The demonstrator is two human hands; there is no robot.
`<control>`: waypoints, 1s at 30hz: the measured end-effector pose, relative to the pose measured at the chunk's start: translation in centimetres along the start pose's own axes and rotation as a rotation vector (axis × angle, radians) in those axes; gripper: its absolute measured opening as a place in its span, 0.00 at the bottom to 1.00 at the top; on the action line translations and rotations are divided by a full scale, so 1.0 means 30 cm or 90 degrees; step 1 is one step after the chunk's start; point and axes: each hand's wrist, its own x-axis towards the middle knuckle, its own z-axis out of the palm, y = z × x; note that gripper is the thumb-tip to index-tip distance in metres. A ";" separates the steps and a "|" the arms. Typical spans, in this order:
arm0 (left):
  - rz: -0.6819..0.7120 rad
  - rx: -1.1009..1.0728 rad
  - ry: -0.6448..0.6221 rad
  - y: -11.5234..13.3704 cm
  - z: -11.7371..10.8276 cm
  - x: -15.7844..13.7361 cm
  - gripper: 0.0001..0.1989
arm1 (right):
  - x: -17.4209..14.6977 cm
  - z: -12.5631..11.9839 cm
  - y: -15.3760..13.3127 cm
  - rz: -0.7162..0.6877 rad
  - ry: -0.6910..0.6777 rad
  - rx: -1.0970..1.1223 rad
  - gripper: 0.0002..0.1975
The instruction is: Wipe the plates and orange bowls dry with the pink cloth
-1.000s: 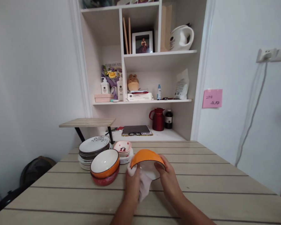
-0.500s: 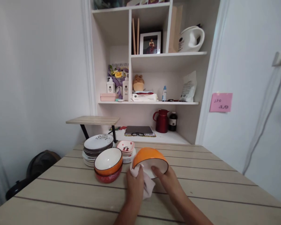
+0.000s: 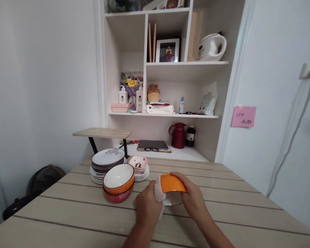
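Note:
An orange bowl [image 3: 172,183] with a white inside is tilted on its side above the table, its opening turned down toward me. My right hand [image 3: 192,196] grips its right rim, fingers over the outside. My left hand [image 3: 148,203] is closed on a pale pink cloth [image 3: 159,190] wrapped over the bowl's left rim. To the left, another orange bowl [image 3: 119,179] sits upright in a red bowl [image 3: 118,197]. Behind them stand a stack of plates [image 3: 108,157] and small square pink-rimmed dishes [image 3: 138,162] on white plates [image 3: 142,176].
A small raised wooden stand [image 3: 102,133] is at the table's back left. Beyond the slatted table [image 3: 235,206] lie a dark laptop [image 3: 155,144] with glasses [image 3: 151,149], a red jug [image 3: 178,136] and a dark bottle [image 3: 190,136]. White shelves [image 3: 165,116] rise behind.
The bowl has turned further over and come lower and slightly right. My left hand and cloth shifted onto its outer left side; my right fingers now lie over its outside.

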 end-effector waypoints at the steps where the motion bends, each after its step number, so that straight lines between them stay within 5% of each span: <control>1: -0.009 -0.004 -0.009 0.000 0.001 0.003 0.12 | 0.007 0.000 0.016 0.022 -0.002 0.020 0.28; 3: -0.042 -0.044 -0.020 -0.001 0.016 0.012 0.13 | 0.025 -0.002 0.050 0.060 0.005 0.062 0.23; 6: -0.079 -0.218 0.004 -0.008 0.062 0.027 0.30 | 0.051 -0.005 0.091 0.089 0.028 0.093 0.16; 12: 0.023 -0.439 0.068 -0.041 0.135 0.040 0.51 | 0.058 0.002 0.106 0.087 0.037 0.081 0.14; 18: 0.133 -0.326 0.197 -0.068 0.123 0.050 0.35 | 0.020 0.015 0.067 0.052 0.030 0.025 0.22; 21: 0.119 -0.204 0.154 -0.058 0.086 0.045 0.21 | 0.000 0.019 0.041 0.016 0.036 -0.097 0.29; 24: 0.071 -0.151 0.130 -0.043 0.050 0.032 0.22 | -0.017 0.021 0.010 -0.042 0.048 -0.193 0.32; 30: -0.039 -0.406 0.074 -0.033 0.050 0.023 0.23 | -0.035 0.017 -0.021 -0.200 0.063 -0.165 0.37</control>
